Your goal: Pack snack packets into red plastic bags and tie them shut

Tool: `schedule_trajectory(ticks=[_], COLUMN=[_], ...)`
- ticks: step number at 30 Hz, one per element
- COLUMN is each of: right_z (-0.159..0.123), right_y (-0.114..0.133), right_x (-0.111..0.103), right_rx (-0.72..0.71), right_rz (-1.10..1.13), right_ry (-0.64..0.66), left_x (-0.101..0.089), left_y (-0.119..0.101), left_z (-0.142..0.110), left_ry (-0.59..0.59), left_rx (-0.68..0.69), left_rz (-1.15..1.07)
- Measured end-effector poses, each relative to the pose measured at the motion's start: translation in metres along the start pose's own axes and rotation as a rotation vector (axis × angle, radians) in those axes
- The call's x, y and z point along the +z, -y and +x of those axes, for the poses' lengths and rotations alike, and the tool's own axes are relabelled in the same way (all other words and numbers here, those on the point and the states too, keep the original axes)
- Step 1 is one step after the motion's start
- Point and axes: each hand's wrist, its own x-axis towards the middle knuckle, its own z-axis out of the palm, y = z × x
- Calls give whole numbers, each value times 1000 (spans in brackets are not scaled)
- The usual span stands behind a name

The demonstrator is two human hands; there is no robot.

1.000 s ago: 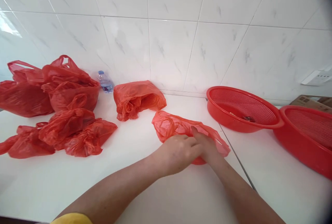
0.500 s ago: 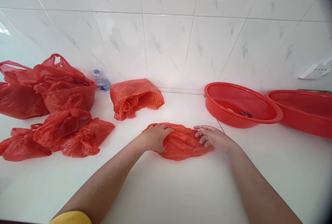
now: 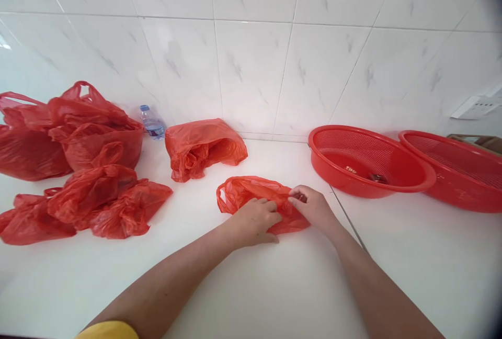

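One limp bag (image 3: 261, 188), likely light, best taken by its handle (image 3: 220, 205): right hand (image 3: 314, 208) pinches it, left hand's (image 3: 254, 223) grip unclear.

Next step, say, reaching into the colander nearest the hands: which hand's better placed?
Likely the right hand: it's at the right end of the bag in front, closer to the colander. The left hand is farther off.

Left forearm (image 3: 178, 273) and right forearm (image 3: 376, 276), both bare, angle inward before us. Left hand (image 3: 253, 223) palm down, fingers bent, thumb extended below them, pointing right. Right hand (image 3: 314, 207) just beside, index finger and thumb reaching leftward, tips close together; whether they pinch, we cannot tell. Hands apart.
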Motion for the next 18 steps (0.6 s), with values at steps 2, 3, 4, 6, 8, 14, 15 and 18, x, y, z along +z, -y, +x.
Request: schedule_trajectory(ticks=[2, 3, 4, 6, 8, 14, 15, 18], right_z=[-2, -2, -1, 3, 7, 15, 15, 15], right_y=[3, 3, 1, -3, -8, -8, -8, -12], right_x=[8, 11, 14, 19, 21, 13, 8, -14], right_rx=[-142, -197, -236, -263, -253, -341, -355, -346], right_rz=[-117, -180, -248, -381, -460, -525, -550, -658], right_ry=[95, 144, 164, 110, 29, -295, -407, -728], left_x=[4, 4, 4, 1, -2, -3, -2, 3], left_y=[0, 0, 1, 0, -1, 0, 2, 10], left_z=[-2, -2, -3, -5, -5, -5, -5, -4], left_ry=[38, 51, 66, 106, 148, 115, 88, 11], left_rx=[21, 32, 37, 24, -11, -106, -119, -176], left_rz=[-49, -81, -116, -176, -210, -130, -82, 50])
